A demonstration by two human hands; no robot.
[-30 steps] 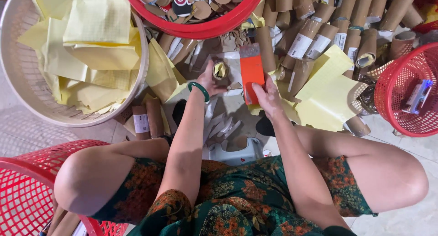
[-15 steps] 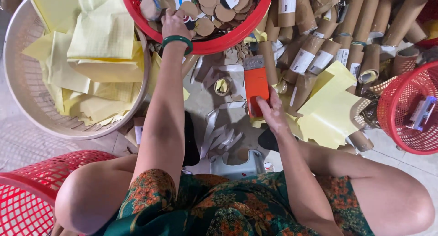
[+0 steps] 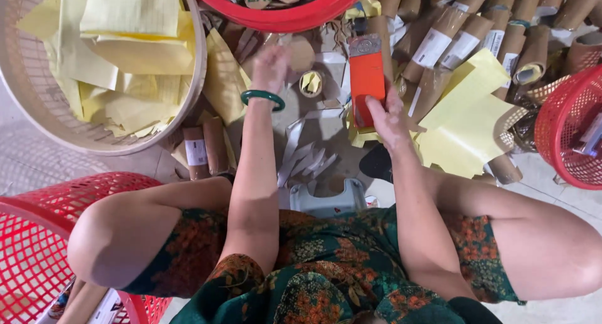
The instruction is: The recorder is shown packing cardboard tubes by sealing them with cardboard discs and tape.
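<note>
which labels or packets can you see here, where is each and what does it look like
Orange packet: flat upright rectangle with a grey top, held in the right hand, centre.
White labels: rectangular stickers on brown card tubes, top right.
White label: on a short brown tube lying under the beige basket.
Left hand: holds a round brown card disc; nothing printed on it shows.

This looks like an informal home workshop for hand assembly, set up on a bare floor. A person sits low among piles of brown cardboard tubes [image 3: 451, 36], a pale basket [image 3: 194, 79] heaped with yellow paper sheets [image 3: 125, 42], red plastic baskets [image 3: 564, 130] and scattered paper strips [image 3: 304, 158].
</note>
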